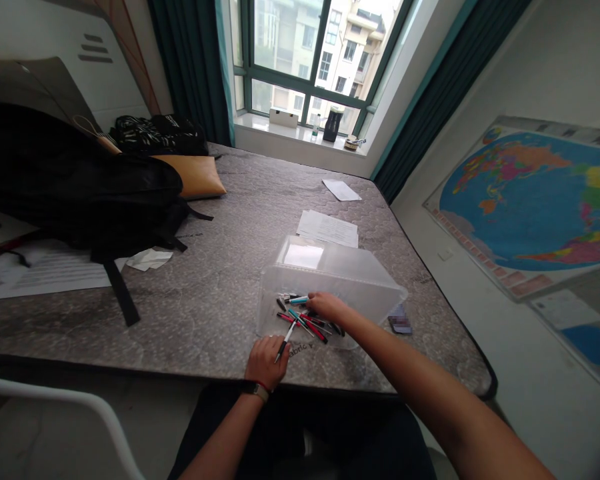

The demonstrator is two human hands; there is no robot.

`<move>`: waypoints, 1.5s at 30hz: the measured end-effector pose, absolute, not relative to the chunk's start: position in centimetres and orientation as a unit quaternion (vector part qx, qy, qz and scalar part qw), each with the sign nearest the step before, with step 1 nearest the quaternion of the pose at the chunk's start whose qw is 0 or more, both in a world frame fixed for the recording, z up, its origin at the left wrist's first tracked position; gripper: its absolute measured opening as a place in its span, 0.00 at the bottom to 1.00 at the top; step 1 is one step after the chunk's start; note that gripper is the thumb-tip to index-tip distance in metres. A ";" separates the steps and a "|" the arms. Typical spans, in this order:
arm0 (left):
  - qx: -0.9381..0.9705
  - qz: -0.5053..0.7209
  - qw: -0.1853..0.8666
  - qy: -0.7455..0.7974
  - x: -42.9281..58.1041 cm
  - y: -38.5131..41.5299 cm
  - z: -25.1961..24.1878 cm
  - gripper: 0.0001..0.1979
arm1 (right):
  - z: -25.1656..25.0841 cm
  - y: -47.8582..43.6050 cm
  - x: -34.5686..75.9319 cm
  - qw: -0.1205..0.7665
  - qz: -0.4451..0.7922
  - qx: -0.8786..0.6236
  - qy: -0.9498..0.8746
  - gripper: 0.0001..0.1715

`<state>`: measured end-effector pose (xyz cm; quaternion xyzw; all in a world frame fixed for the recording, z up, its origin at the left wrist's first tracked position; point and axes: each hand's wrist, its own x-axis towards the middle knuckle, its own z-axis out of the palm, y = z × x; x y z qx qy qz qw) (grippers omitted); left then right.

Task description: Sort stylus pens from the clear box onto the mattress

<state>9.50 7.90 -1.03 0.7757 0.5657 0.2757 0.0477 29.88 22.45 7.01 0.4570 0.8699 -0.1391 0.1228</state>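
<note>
A clear plastic box [350, 270] lies tipped on its side on the grey mattress [220, 280], its mouth toward me. Several pens [305, 321], red, teal and black, lie spilled at the mouth. My right hand [327, 307] reaches into the mouth over the pens, fingers curled on them; what it grips is hidden. My left hand [265, 361] rests at the mattress's near edge, closed on a black and white pen [285, 341] that points up toward the pile.
A black backpack [80, 187] and a tan cushion [195, 175] lie at the left. Paper sheets [329, 228] sit behind the box, more paper [45, 272] far left. A small dark card [400, 324] lies right of the box. A world map [530, 200] hangs on the wall.
</note>
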 end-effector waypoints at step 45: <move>0.586 0.387 0.485 0.521 12.0 8.7 2.2 0.27 | -0.9 5.5 30.8 -0.584 -0.590 0.483 0.278 0.24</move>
